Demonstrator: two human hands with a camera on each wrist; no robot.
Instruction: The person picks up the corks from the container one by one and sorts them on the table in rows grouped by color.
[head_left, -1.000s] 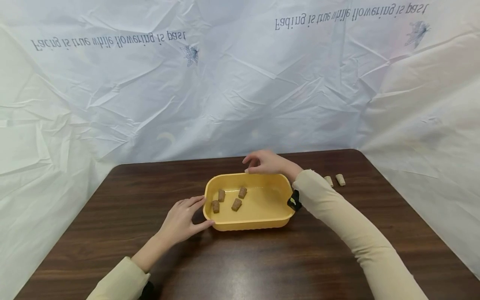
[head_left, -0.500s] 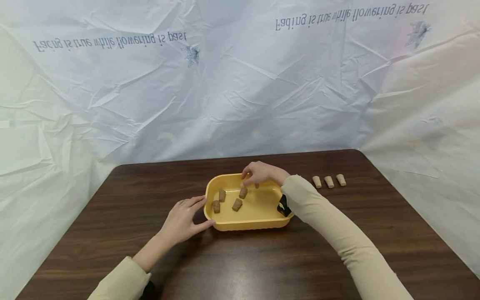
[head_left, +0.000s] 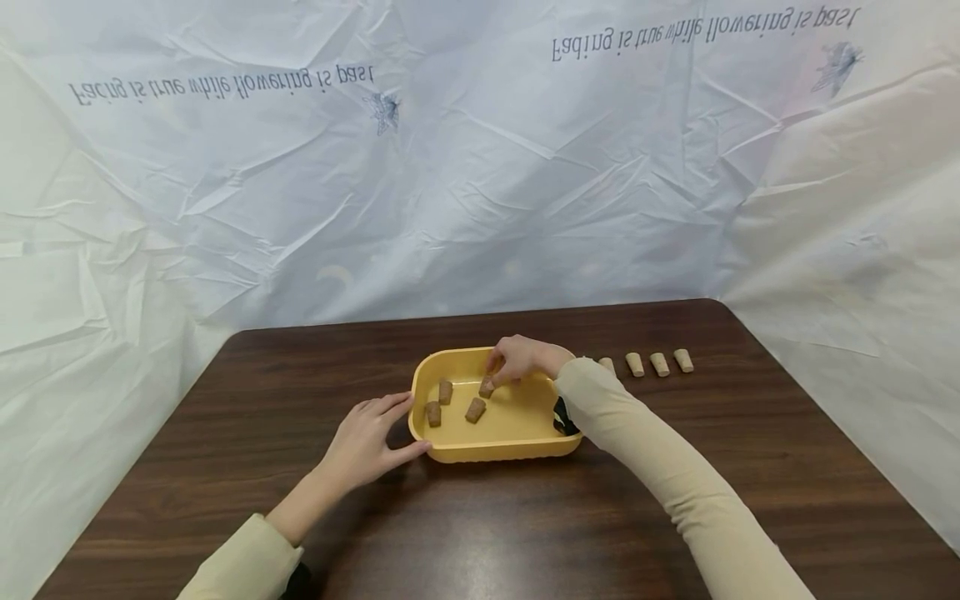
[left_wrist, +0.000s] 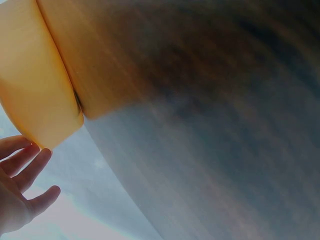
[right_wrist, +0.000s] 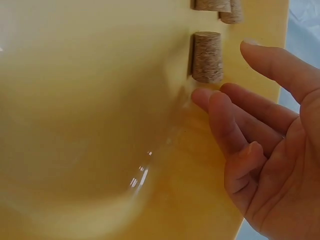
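A yellow plastic tub sits on the table with several brown corks lying in its left half. My left hand steadies the tub's left end, fingertips at the side wall and thumb at the front corner, the fingers fairly straight. The left wrist view has those fingertips against the yellow wall. My right hand reaches inside over the far rim, beside the rearmost cork. In the right wrist view, thumb and fingers stand apart around that cork, close to it without gripping it; the ring and little fingers are bent.
A row of several paler corks lies on the dark wooden table to the right of the tub, one partly behind the right sleeve. A white printed sheet hangs behind the table and along its sides.
My right hand has come down from above the far rim into the tub, to the rearmost cork. The sleeve has shifted left, uncovering more table corks. The left hand stays put.
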